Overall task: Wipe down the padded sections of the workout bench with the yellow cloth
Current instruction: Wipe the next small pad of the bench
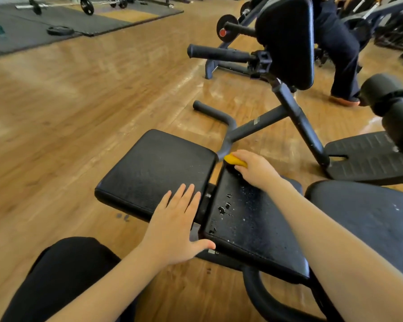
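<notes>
**Bench pads, cloth in use**

Yellow cloth (235, 160): bunched at the far end of the right pad (254, 224), gripped under the curled fingers of the right hand (254, 168). Left hand (176, 225): laid flat with fingers straight, spanning the gap from the left pad (156, 168). Flaked patches are seen on the right pad.

No legible text or labels.

Cracked matt vinyl pad (254, 219), glossy wood floor (68, 117), matt metal frame (298, 117).
</notes>
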{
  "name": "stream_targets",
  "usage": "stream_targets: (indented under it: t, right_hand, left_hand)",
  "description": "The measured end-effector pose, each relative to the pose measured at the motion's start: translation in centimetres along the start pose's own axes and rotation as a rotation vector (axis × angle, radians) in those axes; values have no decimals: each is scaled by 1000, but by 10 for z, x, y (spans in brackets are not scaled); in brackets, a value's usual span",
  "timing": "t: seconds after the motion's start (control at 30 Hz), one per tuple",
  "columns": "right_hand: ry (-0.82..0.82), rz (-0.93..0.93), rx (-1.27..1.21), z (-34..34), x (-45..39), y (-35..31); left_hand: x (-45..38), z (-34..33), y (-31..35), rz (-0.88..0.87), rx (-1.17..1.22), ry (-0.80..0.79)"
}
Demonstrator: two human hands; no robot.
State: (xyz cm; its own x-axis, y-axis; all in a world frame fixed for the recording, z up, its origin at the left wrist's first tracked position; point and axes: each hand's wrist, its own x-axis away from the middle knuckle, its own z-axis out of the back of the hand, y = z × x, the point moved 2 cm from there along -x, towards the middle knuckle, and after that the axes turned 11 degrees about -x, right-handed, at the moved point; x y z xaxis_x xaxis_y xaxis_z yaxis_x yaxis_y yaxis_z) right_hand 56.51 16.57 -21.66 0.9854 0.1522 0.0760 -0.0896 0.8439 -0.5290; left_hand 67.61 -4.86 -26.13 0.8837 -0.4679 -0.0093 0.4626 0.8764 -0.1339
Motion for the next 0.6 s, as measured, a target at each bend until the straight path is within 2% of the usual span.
stream_targets:
  t: [0.3, 0.6]
  right_hand:
    - [57, 28, -66, -16, 21, -2]
    - [-13, 162, -70, -45, 126, -23]
  left_hand:
    - [0, 3, 0, 7, -27, 29]
    - [1, 8, 0, 9, -42, -7]
